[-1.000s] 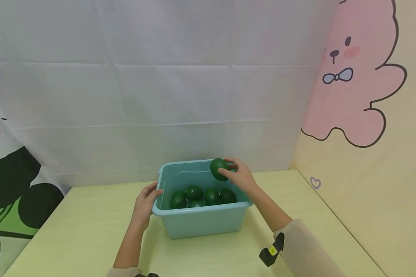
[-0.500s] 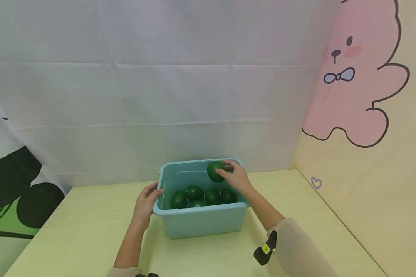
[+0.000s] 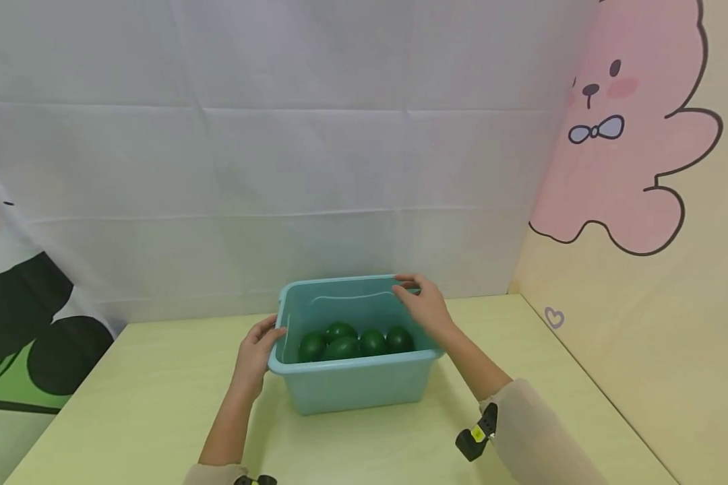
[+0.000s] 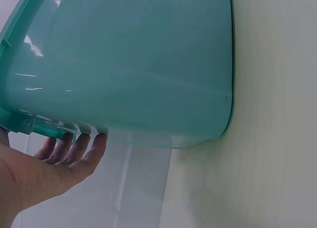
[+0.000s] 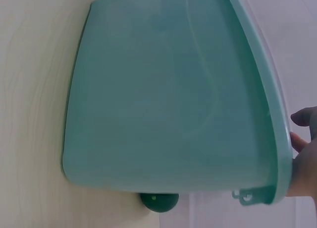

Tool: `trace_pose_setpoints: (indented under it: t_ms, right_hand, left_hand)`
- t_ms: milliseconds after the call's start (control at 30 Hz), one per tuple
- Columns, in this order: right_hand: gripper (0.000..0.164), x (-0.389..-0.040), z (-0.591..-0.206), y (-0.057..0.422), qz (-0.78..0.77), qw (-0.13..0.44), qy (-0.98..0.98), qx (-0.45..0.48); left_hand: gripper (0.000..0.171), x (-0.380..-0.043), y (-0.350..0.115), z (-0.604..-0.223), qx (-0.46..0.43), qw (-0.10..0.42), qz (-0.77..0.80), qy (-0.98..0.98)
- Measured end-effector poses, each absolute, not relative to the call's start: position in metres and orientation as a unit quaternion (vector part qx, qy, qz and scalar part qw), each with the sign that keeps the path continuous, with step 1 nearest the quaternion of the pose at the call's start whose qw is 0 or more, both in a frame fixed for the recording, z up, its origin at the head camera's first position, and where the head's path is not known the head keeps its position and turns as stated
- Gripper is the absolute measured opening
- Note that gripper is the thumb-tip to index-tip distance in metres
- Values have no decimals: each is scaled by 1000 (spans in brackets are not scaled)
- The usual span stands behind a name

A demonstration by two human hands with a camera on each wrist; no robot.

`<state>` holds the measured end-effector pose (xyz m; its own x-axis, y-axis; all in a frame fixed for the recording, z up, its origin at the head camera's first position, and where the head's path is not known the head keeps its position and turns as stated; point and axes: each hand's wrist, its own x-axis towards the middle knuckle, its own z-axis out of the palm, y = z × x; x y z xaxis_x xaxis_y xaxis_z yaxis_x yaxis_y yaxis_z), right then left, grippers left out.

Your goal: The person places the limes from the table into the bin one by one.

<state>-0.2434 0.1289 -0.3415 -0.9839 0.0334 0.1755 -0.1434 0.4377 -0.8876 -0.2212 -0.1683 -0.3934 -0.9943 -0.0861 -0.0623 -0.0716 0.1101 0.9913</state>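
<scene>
A light teal plastic bin (image 3: 358, 384) stands on the table with several dark green avocados (image 3: 373, 343) lying together in it. My left hand (image 3: 255, 356) holds its left rim, thumb over the edge and fingers along the outer wall; the left wrist view shows the fingertips (image 4: 100, 141) against the outside of the bin (image 4: 129, 64). Above the back right corner is my right hand (image 3: 426, 306), fingers and thumb parted with nothing between them. In the right wrist view this hand (image 5: 304, 153) shows beyond the bin's rim (image 5: 267, 94), only partly in frame.
A dark green round thing, partly hidden, shows past the bin's far side (image 5: 159, 202) in the right wrist view. The pale yellow table (image 3: 158, 397) meets a white cloth backdrop (image 3: 309, 168) behind and a cream wall (image 3: 643, 337) with a pink bear print at right.
My right hand has let go of its avocado, which now lies among the others in the bin. That hand has then drawn slightly right. The left hand keeps its hold on the rim.
</scene>
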Motion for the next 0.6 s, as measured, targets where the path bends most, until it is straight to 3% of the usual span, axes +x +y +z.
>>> trace_pose_setpoints:
  t_ms: [600]
  right_hand:
    - [46, -233, -325, 221, 424, 142, -894, 19]
  left_hand:
    - [57, -221, -188, -388, 15, 10, -618, -786]
